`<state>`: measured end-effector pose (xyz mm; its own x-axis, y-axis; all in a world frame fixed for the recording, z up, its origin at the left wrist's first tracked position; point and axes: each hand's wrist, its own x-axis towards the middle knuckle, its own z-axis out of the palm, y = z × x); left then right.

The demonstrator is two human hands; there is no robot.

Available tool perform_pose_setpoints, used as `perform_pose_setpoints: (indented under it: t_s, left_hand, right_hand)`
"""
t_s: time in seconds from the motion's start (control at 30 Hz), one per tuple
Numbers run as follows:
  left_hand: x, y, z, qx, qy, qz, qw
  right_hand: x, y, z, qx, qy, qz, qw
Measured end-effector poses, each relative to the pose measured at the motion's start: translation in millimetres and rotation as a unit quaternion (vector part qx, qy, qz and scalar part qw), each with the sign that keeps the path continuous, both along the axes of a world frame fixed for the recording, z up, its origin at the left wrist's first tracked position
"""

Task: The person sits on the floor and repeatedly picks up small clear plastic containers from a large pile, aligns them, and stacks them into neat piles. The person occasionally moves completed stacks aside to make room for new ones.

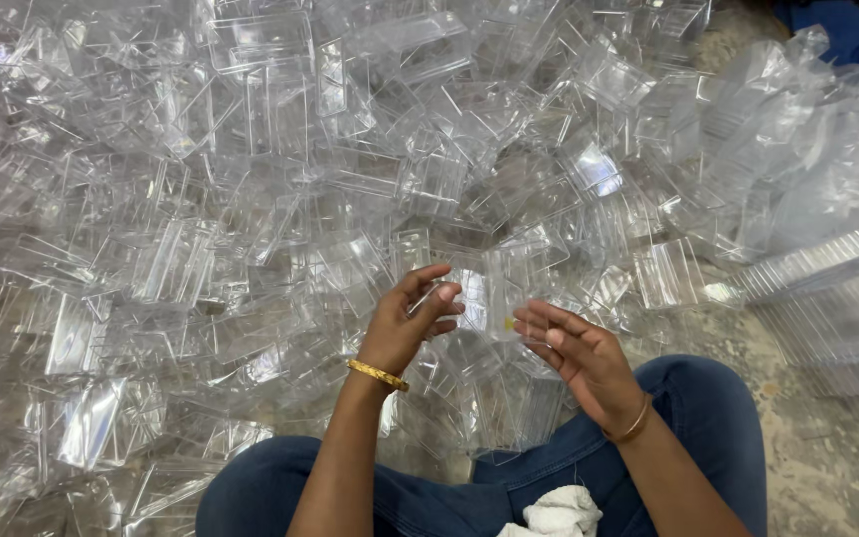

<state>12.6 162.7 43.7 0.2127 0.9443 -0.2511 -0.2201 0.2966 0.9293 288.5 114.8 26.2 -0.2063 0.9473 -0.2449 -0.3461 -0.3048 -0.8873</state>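
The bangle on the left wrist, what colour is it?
Gold; the bangle shows clearly in the head view.
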Motion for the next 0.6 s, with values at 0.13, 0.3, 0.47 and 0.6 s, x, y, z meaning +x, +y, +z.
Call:
perform_pose_setpoints:
  t_s: [0.13,0.3,0.47,0.6]
  left_hand:
    - [0,-5,2,0.019,0.025,0.002,0.999]
    - [-2,-5,4,0.289,0.309,0.111,0.899]
    - [-12,-38,13,0.306,0.465,0.148,0.817]
    - [8,-127,-10,0.074,0.588,-0.286,0.753]
  right_hand:
    - [-11,2,15,0.014,-0.029,0.012,0.999]
    - [-6,1,21,-0.009,-0.092,-0.019,0.996]
    - [-2,-3,20,-0.029,-0.025,-0.038,0.999]
    - [-9,-8,33,-0.033,-0.02,-0.051,0.998]
